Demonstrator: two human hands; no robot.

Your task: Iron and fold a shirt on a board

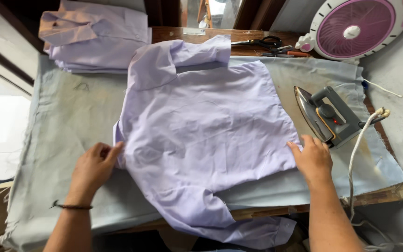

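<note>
— Lilac cotton, is it, that shirt on the table?

— Yes, a pale lilac long-sleeved shirt (206,135) lies spread flat and creased on the grey cloth-covered ironing table (66,130). One sleeve hangs over the near edge of the table; the other is folded across the top by the collar.

— Where are the hands against the shirt?

— The left hand (93,169) is at the shirt's left edge, fingers curled onto the hem and pinching the fabric. The right hand (314,158) lies flat and released, fingers spread, fingertips pressing the shirt's right edge. So the shirt sits between them, and stretches away from both.

— Anything on the left wrist?

— A thin dark cord bracelet (71,206).

— And beside the shirt?

— Just right of it, close beyond the right hand, a grey electric iron with a metal soleplate (325,114) stands tipped on its side, its white cord (357,154) trailing off the table's near right corner.

— Further back?

— Beyond the shirt's left shoulder, a stack of folded lilac shirts (96,39) rests at the far left corner. Behind the shirt's collar, black-handled scissors (267,44) lie on a wooden ledge. Far right of the shirt, a pink and white round fan (355,28) leans by the wall.
</note>
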